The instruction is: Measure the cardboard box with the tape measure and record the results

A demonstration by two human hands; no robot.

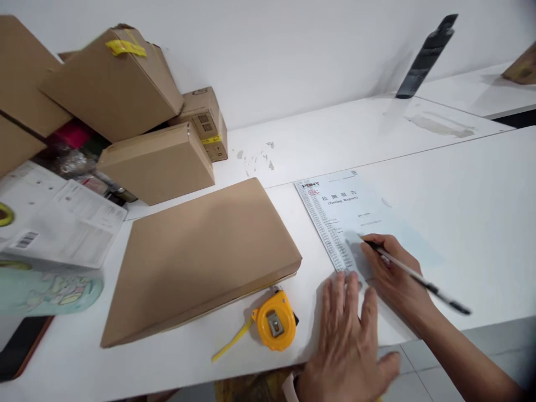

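Observation:
My right hand (391, 271) grips a black-and-clear pen (419, 277), its tip at the light blue printed report (355, 206) on the white table. The sheet carries the heading "Testing Report" and a column of small print down its left side. My left hand (345, 329) lies flat with fingers spread, fingertips on the paper's lower left edge. Left of that hand sits a yellow tape measure (275, 321) with a short length of tape (232, 341) pulled out. Beyond it lies a flat closed cardboard box (201, 257).
Stacked cardboard boxes (121, 78) lean at the back left, above a white labelled package (62, 218). A mint-green patterned item (54, 290) and a dark-edged device (25, 346) lie at far left. A dark bottle (425, 58) stands at the back right by the wall.

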